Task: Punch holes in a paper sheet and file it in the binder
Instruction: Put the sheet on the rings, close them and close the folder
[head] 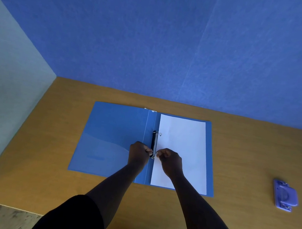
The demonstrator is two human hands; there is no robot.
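Note:
A blue binder lies open flat on the wooden table. A white paper sheet rests on its right half, with its left edge at the black ring mechanism along the spine. The far ring pokes through a hole in the sheet. My left hand and my right hand meet at the near ring, fingertips pinched on either side of it. Whether that ring passes through the sheet is hidden by my fingers.
A purple hole punch sits on the table at the right, well apart from the binder. A blue partition wall stands behind the table and a pale wall to the left. The table's near edge runs just below my arms.

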